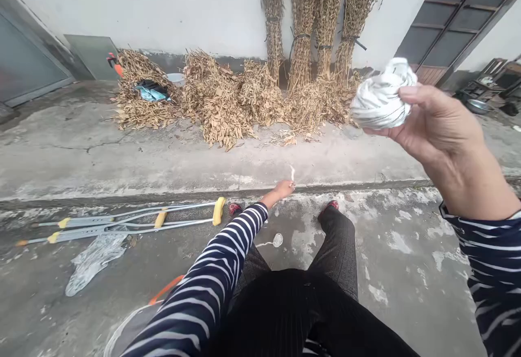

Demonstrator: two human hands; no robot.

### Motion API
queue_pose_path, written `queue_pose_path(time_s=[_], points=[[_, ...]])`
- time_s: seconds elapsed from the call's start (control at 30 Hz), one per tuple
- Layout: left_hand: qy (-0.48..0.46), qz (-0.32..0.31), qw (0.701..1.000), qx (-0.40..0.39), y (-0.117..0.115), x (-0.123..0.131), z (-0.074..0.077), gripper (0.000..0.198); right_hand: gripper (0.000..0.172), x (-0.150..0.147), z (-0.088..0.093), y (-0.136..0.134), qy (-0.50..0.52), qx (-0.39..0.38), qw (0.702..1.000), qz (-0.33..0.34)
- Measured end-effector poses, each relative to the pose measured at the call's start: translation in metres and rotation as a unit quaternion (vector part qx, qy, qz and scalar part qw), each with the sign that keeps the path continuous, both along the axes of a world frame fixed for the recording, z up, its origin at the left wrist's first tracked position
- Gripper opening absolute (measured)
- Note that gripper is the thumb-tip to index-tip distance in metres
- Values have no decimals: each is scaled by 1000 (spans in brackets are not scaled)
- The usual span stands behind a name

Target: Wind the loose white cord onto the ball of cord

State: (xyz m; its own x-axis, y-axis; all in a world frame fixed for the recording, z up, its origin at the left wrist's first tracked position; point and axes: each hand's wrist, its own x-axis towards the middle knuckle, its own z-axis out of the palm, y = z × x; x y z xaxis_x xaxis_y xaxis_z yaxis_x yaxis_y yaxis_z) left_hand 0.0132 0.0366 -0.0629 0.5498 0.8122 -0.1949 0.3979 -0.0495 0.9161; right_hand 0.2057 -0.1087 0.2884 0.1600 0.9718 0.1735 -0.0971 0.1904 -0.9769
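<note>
My right hand [443, 123] is raised at the right, thumb and fingers closed around a wound bundle of white cloth [385, 96] with thin dark lines. The bundle is twisted into a rough ball. Lower down, my left hand [281, 189] reaches forward over the step edge, its fingers pinched together. From its fingertips a short white cord [292, 172] sticks up; the rest of it is hidden. Between my feet, a small round whitish thing [278, 240] with a pale tail is on the concrete, apart from both hands.
A low concrete step [203, 170] runs across in front. Heaps of dry stalks [220, 96] lie along the wall, with tied stalk bundles [301, 37] upright behind. Crutches [134, 221], a clear plastic bag [95, 262] and a grey container [130, 324] are at the left.
</note>
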Motion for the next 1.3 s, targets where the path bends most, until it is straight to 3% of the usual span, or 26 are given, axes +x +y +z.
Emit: queue_pose_path(time_s=[0.1,0.2,0.27,0.37,0.47,0.53,0.6,0.7,0.8,0.97,1.03,1.1,1.2,1.3], points=[[24,68,997,-8,1,-8,10,25,33,-1,-11,2,2,-40,999,29],[-29,93,995,11,3,1,47,38,42,-2,-27,11,-4,-85,995,55],[-143,74,986,37,-4,16,81,40,40,-2,-38,18,-11,-109,991,75],[-309,17,949,63,-27,37,127,38,35,-1,-50,23,-32,-123,987,102],[-345,-15,935,76,-50,47,150,29,32,3,-56,22,-47,-117,986,112],[-339,-2,937,85,-56,45,148,33,31,7,-58,19,-44,-116,987,105],[-314,27,945,88,-52,38,137,34,32,11,-61,15,-33,-118,988,94],[-248,48,964,84,-35,22,112,30,34,15,-68,9,-9,-126,988,90],[-170,17,983,69,-20,5,83,29,40,17,-74,3,23,-119,989,85],[-9,-1,997,79,-16,-12,48,27,46,15,-88,0,60,-81,991,88],[51,17,995,89,-21,-15,46,19,47,12,-99,1,82,-77,989,93],[46,52,992,109,-28,-15,53,20,50,5,-114,2,97,-81,988,87],[-123,87,983,106,-41,-7,73,42,59,-10,-138,3,100,-105,987,67],[-323,50,945,33,-53,8,91,58,65,-25,-155,2,101,-119,987,41]])
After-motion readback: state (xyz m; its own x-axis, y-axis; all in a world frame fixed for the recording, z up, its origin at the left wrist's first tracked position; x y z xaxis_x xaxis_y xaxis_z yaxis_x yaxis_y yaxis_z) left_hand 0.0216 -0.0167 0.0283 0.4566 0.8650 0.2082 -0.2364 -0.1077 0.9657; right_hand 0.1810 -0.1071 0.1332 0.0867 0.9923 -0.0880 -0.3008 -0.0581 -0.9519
